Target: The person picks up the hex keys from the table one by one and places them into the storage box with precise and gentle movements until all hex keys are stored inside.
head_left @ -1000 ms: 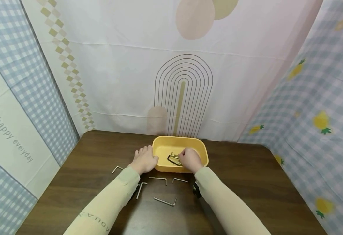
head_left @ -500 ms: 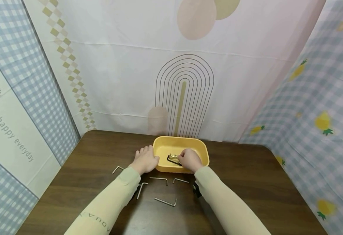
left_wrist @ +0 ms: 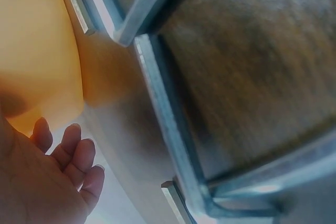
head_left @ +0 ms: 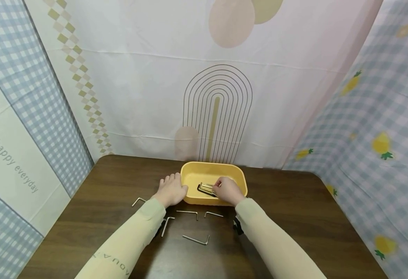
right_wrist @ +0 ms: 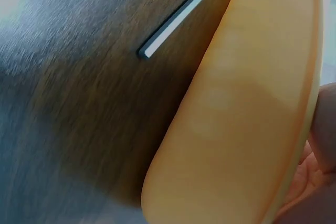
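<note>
A yellow plastic bin stands on the table near its back edge. My left hand rests against its left end, thumb by the rim; in the left wrist view its fingers are loosely bent beside the bin. Reaching over the front rim, my right hand has its fingertips at the right end of the gold hex keys in the bin and seems to pinch one. The exact grip is hidden. A black hex key lies alongside them. Behind the rim, the right wrist view shows part of that hand.
Several silver hex keys lie on the dark wood table: one in front, others nearer the bin, such as a left one and a right one. A patterned cloth hangs behind the table.
The right hand has shifted slightly and its fingers look less tightly curled. The gold hex keys in the bin now lie more nearly parallel beside the black one. The left hand has stayed put.
</note>
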{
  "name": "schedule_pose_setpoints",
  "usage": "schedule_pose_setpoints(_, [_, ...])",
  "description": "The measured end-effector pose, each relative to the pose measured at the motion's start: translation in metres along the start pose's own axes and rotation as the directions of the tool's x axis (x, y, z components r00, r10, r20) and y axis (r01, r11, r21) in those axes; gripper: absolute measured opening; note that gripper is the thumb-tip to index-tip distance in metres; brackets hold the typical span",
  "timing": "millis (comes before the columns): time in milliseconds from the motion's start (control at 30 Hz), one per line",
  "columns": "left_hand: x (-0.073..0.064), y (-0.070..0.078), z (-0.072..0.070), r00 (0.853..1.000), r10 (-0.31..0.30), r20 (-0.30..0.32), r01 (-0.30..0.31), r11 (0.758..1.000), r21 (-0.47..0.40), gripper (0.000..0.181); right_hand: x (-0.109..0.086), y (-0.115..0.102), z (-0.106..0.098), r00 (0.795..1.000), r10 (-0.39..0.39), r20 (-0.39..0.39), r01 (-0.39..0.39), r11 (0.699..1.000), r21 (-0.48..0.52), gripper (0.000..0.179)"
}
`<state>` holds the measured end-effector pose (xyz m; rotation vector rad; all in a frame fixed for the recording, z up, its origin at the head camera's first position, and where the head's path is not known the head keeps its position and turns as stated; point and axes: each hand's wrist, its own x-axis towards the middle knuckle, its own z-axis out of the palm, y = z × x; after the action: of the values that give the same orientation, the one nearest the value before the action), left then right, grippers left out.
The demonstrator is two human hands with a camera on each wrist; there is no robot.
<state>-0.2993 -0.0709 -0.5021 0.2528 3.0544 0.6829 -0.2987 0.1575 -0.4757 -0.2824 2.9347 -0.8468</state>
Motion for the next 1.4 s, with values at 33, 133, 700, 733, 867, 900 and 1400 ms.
schedule_pose_setpoints(33, [0.0, 0.0, 0.0, 1.0, 0.001, 0.002, -0.001, 1.0, -0.003, 0.04, -0.001, 0.0, -0.001, 1.0, -0.004, -0.006, 0.004, 1.0, -0.001, 0.013])
schedule_pose_setpoints(133, [-0.001, 0.001, -0.002, 1.0, 0.001, 0.008, -0.001, 1.0, -0.01, 0.04, -0.004, -0.001, -0.005, 1.0, -0.014, -0.017, 0.015, 0.999, 0.037, 0.013])
schedule_pose_setpoints(700, [-0.001, -0.001, -0.003, 1.0, 0.011, -0.007, -0.011, 1.0, -0.005, 0.038, -0.051, 0.012, -0.027, 0.975, -0.149, -0.164, 0.185, 0.955, 0.234, 0.037])
schedule_pose_setpoints(733, [-0.001, -0.001, -0.004, 1.0, 0.01, -0.006, -0.01, 1.0, -0.009, 0.038, -0.054, 0.013, -0.027, 0.974, -0.157, -0.162, 0.194, 0.95, 0.246, 0.038])
schedule_pose_setpoints(867, [-0.002, 0.0, -0.005, 1.0, 0.002, 0.005, -0.002, 1.0, -0.007, 0.039, -0.063, 0.017, -0.025, 0.966, -0.209, -0.15, 0.244, 0.929, 0.277, 0.038])
schedule_pose_setpoints(900, [-0.002, 0.0, -0.006, 1.0, 0.004, 0.005, -0.004, 1.0, -0.008, 0.04, -0.066, 0.019, -0.024, 0.964, -0.225, -0.143, 0.258, 0.924, 0.283, 0.037])
schedule_pose_setpoints(1400, [-0.002, 0.002, -0.003, 1.0, 0.017, -0.007, -0.018, 1.0, -0.01, 0.041, -0.089, 0.043, 0.006, 0.963, -0.268, 0.016, 0.252, 0.925, 0.284, 0.034])
